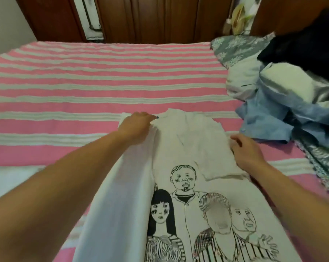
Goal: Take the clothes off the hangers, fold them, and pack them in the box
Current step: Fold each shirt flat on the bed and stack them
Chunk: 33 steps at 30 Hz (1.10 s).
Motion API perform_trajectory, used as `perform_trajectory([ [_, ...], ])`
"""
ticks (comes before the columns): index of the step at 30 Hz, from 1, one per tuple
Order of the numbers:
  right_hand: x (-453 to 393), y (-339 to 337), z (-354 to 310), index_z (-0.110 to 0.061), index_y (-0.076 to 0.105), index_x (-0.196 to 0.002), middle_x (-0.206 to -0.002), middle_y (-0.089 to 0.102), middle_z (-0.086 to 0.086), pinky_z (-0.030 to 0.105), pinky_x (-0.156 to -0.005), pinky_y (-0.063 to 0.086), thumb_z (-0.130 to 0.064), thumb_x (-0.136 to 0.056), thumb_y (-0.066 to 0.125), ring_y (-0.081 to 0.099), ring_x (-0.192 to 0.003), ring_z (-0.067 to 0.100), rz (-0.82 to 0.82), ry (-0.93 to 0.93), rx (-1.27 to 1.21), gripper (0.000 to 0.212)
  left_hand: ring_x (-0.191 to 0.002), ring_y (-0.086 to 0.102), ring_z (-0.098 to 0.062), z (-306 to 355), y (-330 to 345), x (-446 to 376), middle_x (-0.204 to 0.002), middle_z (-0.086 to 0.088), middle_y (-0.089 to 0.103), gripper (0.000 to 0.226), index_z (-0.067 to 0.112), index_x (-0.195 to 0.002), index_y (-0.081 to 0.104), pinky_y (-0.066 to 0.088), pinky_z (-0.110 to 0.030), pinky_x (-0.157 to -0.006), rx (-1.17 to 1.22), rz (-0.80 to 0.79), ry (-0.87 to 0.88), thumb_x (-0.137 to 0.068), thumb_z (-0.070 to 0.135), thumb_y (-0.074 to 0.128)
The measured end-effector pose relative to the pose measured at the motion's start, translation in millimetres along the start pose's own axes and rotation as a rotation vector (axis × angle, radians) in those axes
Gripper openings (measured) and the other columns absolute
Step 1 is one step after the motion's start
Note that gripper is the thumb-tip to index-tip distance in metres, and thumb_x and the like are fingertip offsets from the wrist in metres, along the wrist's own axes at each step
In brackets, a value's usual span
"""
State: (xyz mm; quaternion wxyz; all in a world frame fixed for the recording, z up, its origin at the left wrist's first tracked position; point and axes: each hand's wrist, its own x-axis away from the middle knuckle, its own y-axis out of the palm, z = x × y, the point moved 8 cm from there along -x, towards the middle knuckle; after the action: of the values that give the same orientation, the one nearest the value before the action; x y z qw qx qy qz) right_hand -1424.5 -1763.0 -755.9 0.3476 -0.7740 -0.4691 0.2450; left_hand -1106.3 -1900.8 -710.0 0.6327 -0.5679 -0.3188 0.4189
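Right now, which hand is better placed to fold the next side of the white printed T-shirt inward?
Probably left. The left hand already grips the white printed T-shirt at its unfolded shoulder. The right hand rests on the sleeve already folded in.

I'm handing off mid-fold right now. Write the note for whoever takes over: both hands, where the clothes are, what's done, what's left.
Left hand: pinching the white printed T-shirt at its far left shoulder.
Right hand: on the shirt's right edge, beside the sleeve already folded inward; whether it grips cannot be told.
The shirt lies print up on the pink striped bedspread, off its hanger.
A pile of other clothes, blue, white and dark, sits at the right of the bed.
Done: shirt laid out, right sleeve folded in.
Left: fold the left side, finish folding, then the pile. No box or hangers are in view.
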Motion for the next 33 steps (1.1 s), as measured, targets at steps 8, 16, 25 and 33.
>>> perform_trajectory([
  [8,-6.1,6.9,9.9,-0.024,0.067,-0.107,-0.106,0.058,0.001,0.035,-0.081,0.041,-0.030,-0.097,0.055,0.054,-0.095,0.021,0.147,-0.050,0.001,0.017,-0.105,0.055,-0.040,-26.2,41.3,-57.4,-0.116,-0.018,0.058,0.030,0.006,-0.104,0.062,0.046,-0.048,-0.089,-0.024,0.069,0.103,-0.103,0.031,0.047],
  [16,-6.8,12.7,11.9,-0.025,0.068,-0.107,-0.108,0.059,0.002,0.036,-0.082,0.045,-0.034,-0.095,0.058,0.057,-0.096,0.025,0.125,-0.023,0.016,0.018,-0.133,0.037,-0.039,-30.1,41.1,-55.5,-0.145,-0.019,0.041,0.037,0.012,-0.135,0.047,0.029,-0.052,-0.113,-0.227,0.119,-0.181,-0.103,0.029,0.041],
  [25,-20.7,12.2,-4.3,-0.006,0.069,-0.103,-0.097,0.069,0.008,0.029,-0.066,0.045,-0.027,-0.089,0.065,0.065,-0.093,0.031,-0.165,0.219,0.073,0.025,-0.157,-0.010,-0.023,75.8,82.6,52.5,-0.171,-0.003,-0.004,0.074,0.028,-0.163,0.003,-0.006,-0.044,-0.126,-0.020,-0.114,0.010,-0.099,0.064,0.002],
  [33,-10.6,-1.5,-111.8,-0.017,0.050,-0.069,-0.069,0.054,0.002,0.031,-0.058,0.037,-0.014,-0.083,0.064,0.054,-0.069,0.025,-0.160,-0.057,0.099,0.020,-0.101,0.058,-0.028,77.7,18.4,24.9,-0.103,-0.006,0.063,0.034,0.010,-0.115,0.067,0.049,-0.038,-0.089,1.049,0.026,-0.389,-0.095,0.037,0.059],
])
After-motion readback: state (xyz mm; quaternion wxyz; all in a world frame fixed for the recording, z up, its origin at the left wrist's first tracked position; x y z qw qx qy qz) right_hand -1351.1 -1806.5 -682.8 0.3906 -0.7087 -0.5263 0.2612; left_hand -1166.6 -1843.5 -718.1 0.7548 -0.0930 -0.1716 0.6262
